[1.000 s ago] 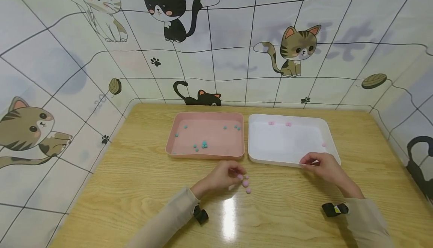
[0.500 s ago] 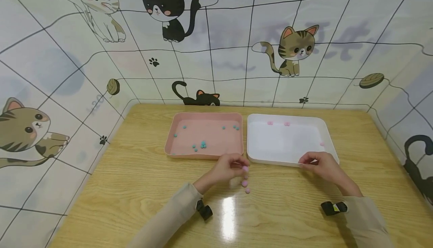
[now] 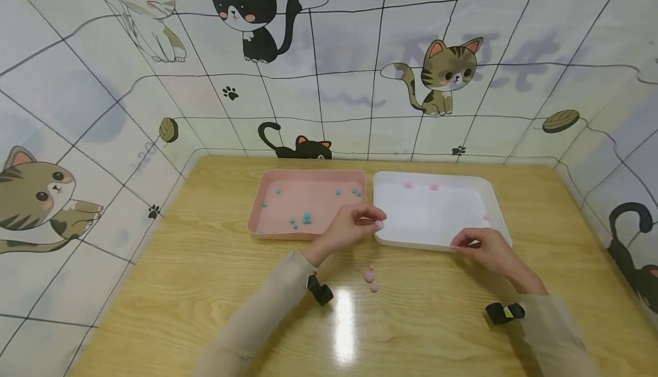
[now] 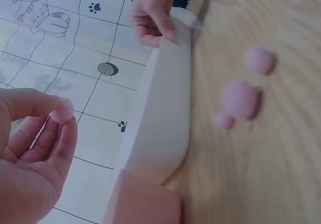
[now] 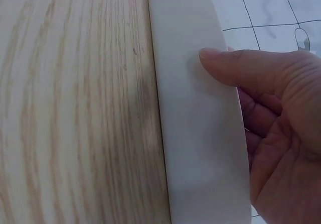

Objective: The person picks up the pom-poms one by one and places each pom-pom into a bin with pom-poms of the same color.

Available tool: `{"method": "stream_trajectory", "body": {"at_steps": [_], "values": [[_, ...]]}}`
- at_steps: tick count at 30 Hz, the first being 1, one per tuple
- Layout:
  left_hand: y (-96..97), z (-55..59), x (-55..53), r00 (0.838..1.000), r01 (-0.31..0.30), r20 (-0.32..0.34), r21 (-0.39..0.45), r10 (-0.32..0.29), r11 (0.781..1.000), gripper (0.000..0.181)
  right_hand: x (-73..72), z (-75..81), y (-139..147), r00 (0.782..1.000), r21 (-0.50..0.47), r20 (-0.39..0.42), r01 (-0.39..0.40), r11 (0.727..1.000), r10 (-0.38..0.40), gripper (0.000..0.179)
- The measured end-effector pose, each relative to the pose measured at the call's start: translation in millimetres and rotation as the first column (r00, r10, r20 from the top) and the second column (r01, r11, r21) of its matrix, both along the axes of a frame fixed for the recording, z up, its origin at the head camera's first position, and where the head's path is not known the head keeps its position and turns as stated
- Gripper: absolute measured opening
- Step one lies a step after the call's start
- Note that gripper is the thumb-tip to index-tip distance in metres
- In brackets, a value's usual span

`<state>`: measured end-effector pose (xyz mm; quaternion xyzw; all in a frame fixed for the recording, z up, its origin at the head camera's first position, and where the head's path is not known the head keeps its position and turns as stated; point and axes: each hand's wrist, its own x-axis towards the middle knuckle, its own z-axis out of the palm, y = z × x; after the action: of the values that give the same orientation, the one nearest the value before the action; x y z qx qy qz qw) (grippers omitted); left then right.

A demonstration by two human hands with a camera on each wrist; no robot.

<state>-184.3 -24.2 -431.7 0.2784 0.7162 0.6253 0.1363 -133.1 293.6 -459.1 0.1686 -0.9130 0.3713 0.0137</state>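
- Pale printed wall with cartoon cats and dark grid lines stands behind a light wood-grain counter, which carries a shallow white rectangular tray.
- Just to the left of the white tray lies a pink rectangular tray, with small round blue-green beads in it.
- Step in hand, as I judge: transfer of one small pale-pink round ball, which the left hand holds raised at the left side of the white tray.
- Fingers of this hand are clamped on the ball, with the thumb on one side and the fingertips on the other.
- Fingers of the right hand grip the near wall of the white tray, the thumb outside and the others behind the rim; perhaps this steadies it.
- Three pink round balls lie before the near-left corner of the white tray, apart from both hands.
- Inside the white tray are small pink pieces, two near its far wall and one near its right wall.
- Next move probably calls for clearing the rim, then parting the left fingers gently.
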Motion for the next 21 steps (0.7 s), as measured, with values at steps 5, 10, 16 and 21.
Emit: {"method": "stream_trajectory", "body": {"at_steps": [5,10,16,21], "values": [[11.0,8.2,-15.3,0.998,-0.029,0.058,0.0,0.029,1.0,0.019,-3.4,4.6,1.0,1.0,0.005,0.005,-0.008,1.0,0.008,0.015],[24.2,14.4,-30.3,0.995,-0.028,0.098,0.03,0.025,0.999,0.021,-4.6,7.1,2.9,0.999,0.01,0.047,-0.001,1.0,0.0,0.013],[39.9,21.0,-42.8,0.991,-0.027,0.134,0.007,0.026,1.0,0.022,-6.7,8.3,4.0,0.998,0.001,0.067,-0.011,1.0,0.011,0.012],[53.5,22.4,-51.4,0.99,-0.043,0.137,0.012,0.041,0.999,0.023,-9.4,9.3,4.6,0.998,-0.003,0.051,-0.031,1.0,0.031,0.011]]}}
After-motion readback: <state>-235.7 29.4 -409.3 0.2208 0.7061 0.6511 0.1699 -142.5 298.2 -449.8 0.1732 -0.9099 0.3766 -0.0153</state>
